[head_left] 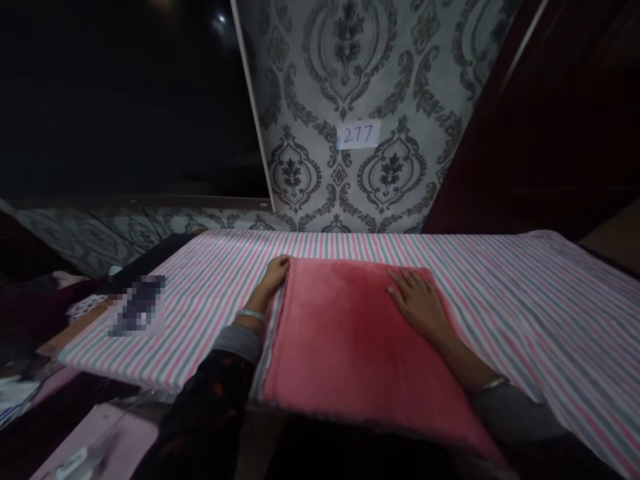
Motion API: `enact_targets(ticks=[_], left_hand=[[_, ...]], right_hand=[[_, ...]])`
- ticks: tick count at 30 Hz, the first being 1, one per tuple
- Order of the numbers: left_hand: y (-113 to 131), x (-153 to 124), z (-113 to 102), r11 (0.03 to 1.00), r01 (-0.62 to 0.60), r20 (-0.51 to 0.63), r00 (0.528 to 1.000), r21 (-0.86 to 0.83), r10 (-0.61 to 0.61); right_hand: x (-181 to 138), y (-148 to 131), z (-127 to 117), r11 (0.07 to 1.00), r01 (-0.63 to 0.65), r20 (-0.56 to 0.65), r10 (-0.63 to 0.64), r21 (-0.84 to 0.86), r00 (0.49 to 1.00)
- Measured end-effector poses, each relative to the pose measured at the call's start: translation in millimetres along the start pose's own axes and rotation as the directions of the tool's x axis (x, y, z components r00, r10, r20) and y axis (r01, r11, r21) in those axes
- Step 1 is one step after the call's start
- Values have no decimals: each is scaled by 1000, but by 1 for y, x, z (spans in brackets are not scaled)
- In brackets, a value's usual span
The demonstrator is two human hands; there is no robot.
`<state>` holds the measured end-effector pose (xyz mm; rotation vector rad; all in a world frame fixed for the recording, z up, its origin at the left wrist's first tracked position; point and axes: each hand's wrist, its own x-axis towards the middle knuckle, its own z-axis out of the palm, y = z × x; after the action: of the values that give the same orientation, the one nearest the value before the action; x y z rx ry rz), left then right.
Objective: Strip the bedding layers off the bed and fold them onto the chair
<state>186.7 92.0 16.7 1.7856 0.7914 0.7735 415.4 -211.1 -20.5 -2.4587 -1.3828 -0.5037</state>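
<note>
A folded pink-red fleece cloth (345, 333) lies on a table covered by a pink, grey and white striped sheet (500, 280). My left hand (274, 275) rests at the cloth's far left corner, fingers curled over its edge. My right hand (417, 301) lies flat and open on top of the cloth near its far right corner, fingers spread. Both wrists wear bangles.
A wall with grey damask wallpaper and a paper label reading 277 (359, 135) stands behind the table. A dark window is at the left, a dark wooden panel at the right. A blurred dark object (136, 305) lies on the sheet's left end.
</note>
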Motion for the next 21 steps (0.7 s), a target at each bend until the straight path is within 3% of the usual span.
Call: enact_targets(ticks=[4,7,10,13,18,21], left_hand=[[10,-10,-3,996,86,28,996,32,-87],[14,-20,3,965,79,40,995,248,-92],[17,-27,15,878,53,-16,999,476,-51],[20,-28,22,849,63,-35,998,524,-52],[46,-33,14,813,97,6,992,574,-123],[70,-57,14,770,-71,74,997,634,31]], right_hand=[[1,-3,-9,1000,-15,27,14,18,1000],[2,-4,-12,999,-35,55,33,29,998],[3,-3,-13,998,-39,67,36,43,997],[3,-2,-14,998,-27,72,23,53,997],[7,-5,-22,998,-52,114,47,45,992],[11,-8,-35,994,-90,196,76,68,978]])
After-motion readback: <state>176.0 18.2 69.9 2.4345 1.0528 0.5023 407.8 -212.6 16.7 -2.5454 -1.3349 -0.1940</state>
